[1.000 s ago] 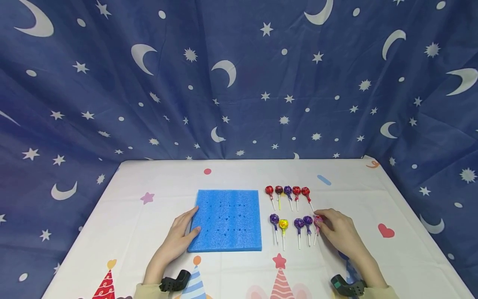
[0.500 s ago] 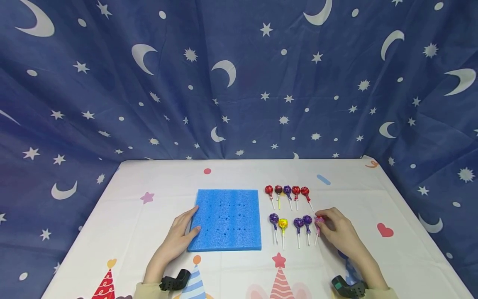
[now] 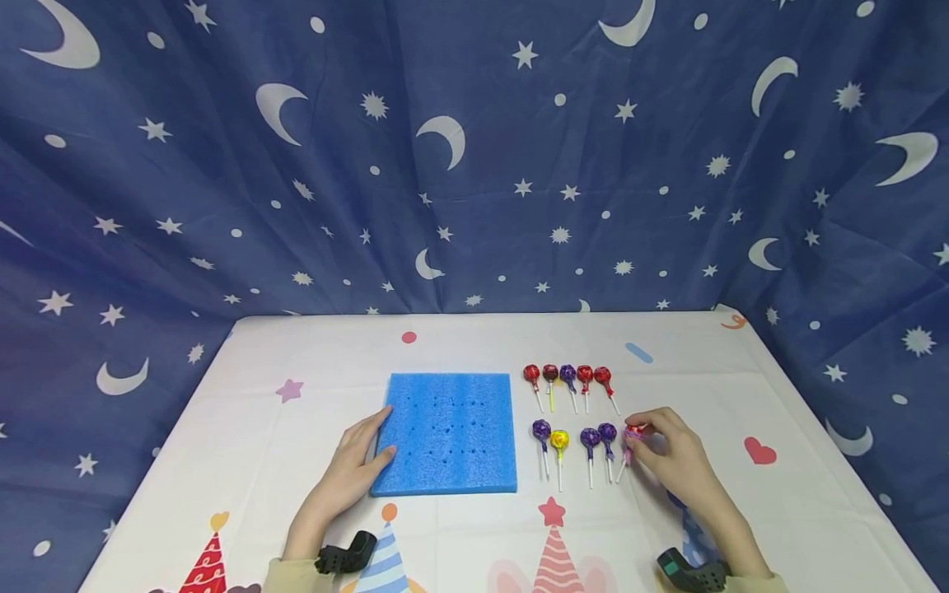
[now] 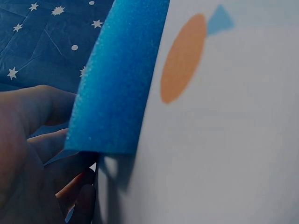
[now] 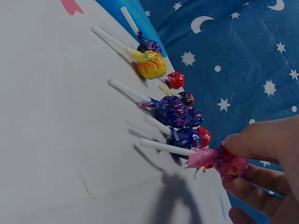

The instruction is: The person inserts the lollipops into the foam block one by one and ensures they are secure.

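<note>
White tablecloth (image 3: 741, 379) under blue foam (image 3: 463, 473), lollipops (image 3: 559, 441)

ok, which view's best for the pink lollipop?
Right wrist. The pink lollipop shows largest there, its white stick clear, though the head is partly covered. Head view: it's small, partly hidden by the right grip. Left wrist: not in frame.

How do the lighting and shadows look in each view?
Head view: bright, fairly even. Left wrist view: dim, shadow beside the blue square foam slab. Right wrist view: dim, blurry shadow on white printed tablecloth, glints on the pink-wrapped round lollipop.
</note>
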### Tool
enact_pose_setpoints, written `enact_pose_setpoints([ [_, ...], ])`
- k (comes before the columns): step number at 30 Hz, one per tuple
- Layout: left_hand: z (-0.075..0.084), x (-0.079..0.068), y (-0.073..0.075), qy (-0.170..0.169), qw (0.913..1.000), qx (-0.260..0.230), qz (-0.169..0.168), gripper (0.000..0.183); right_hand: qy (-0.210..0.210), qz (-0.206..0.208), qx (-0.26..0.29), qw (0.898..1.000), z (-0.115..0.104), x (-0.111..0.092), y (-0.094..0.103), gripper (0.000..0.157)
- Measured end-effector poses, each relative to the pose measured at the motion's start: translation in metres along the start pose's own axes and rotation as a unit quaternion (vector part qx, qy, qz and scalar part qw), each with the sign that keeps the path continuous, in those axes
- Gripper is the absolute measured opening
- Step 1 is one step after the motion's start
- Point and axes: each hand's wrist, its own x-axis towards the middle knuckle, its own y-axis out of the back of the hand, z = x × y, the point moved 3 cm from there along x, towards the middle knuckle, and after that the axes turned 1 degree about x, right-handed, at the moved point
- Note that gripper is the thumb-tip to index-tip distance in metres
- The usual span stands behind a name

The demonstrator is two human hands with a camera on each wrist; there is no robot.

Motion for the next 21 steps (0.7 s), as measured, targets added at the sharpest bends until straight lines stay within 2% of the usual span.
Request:
enact_pose_setpoints([
  [7, -0.001, 0.0, 0.0, -0.002, 1.0, -0.002, 0.002, 0.06, -0.016, -0.013, 0.007, 1.0, -0.006, -0.001, 0.006, 0.028],
  [21, -0.002, 0.0, -0.001, 0.0, 1.0, -0.003, 0.001, 0.06, 0.026, 0.022, 0.028, 0.999, -0.023, 0.001, 0.014, 0.031],
])
